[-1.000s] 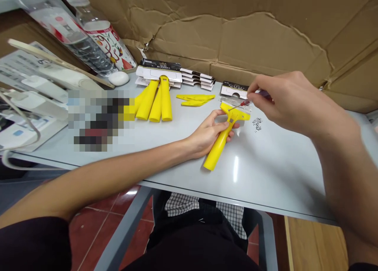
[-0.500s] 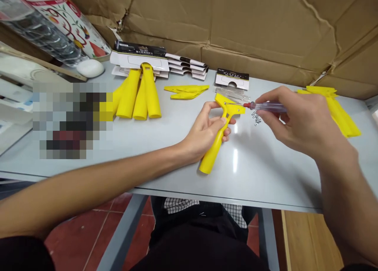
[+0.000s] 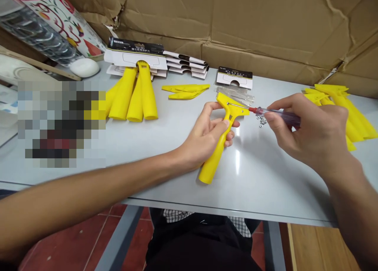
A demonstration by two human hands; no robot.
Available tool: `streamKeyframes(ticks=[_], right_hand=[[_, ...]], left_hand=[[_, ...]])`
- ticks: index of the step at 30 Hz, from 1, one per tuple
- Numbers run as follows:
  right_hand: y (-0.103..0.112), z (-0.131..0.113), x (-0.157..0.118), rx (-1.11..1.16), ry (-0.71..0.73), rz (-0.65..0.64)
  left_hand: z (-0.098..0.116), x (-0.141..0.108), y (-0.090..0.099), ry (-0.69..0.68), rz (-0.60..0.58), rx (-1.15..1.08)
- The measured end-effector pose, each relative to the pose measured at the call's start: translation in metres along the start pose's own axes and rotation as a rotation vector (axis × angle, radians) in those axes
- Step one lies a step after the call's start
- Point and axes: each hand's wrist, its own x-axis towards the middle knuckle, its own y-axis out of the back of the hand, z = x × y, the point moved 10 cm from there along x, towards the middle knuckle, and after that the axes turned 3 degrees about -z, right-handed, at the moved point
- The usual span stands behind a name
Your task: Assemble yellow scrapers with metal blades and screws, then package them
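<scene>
A yellow scraper handle (image 3: 217, 153) tilts over the table, its wide head pointing away from me. My left hand (image 3: 211, 135) is closed around its neck, thumb on top. My right hand (image 3: 313, 133) grips a screwdriver (image 3: 279, 115) with a clear purple handle and red collar. The screwdriver's thin shaft lies across the scraper head, its tip at a screw on the head's left side; a second screw shows to the right. Several small loose screws (image 3: 261, 121) lie on the table just beyond the screwdriver handle.
Yellow handles with a black-and-white card (image 3: 136, 58) lie at left, beside folded cards (image 3: 186, 64). Flat yellow pieces (image 3: 186, 91), another card (image 3: 234, 78) and clear strips (image 3: 233, 94) lie behind my hands. More yellow handles (image 3: 344, 105) are at right. Cardboard (image 3: 265, 30) backs the table (image 3: 171, 184).
The view has shifted slightly, bringing more of the right-hand yellow handles into sight. Both hands keep their holds, and the screwdriver tip stays at the left screw.
</scene>
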Motion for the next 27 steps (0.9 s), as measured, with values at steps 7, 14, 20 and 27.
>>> streamKeyframes(ticks=[7, 14, 20, 27], right_hand=[[0.014, -0.016, 0.003, 0.041, 0.104, 0.069], [0.013, -0.010, -0.002, 0.087, 0.114, 0.119], [0.011, -0.013, 0.002, 0.061, 0.110, 0.089], [0.004, -0.015, -0.001, 0.104, 0.131, 0.003]], left_hand=[[-0.001, -0.001, -0.003, 0.006, -0.037, 0.023], [-0.001, -0.001, -0.003, -0.008, -0.040, 0.046], [-0.001, 0.000, -0.003, -0.016, -0.040, 0.048], [0.000, 0.000, -0.001, -0.016, -0.021, 0.040]])
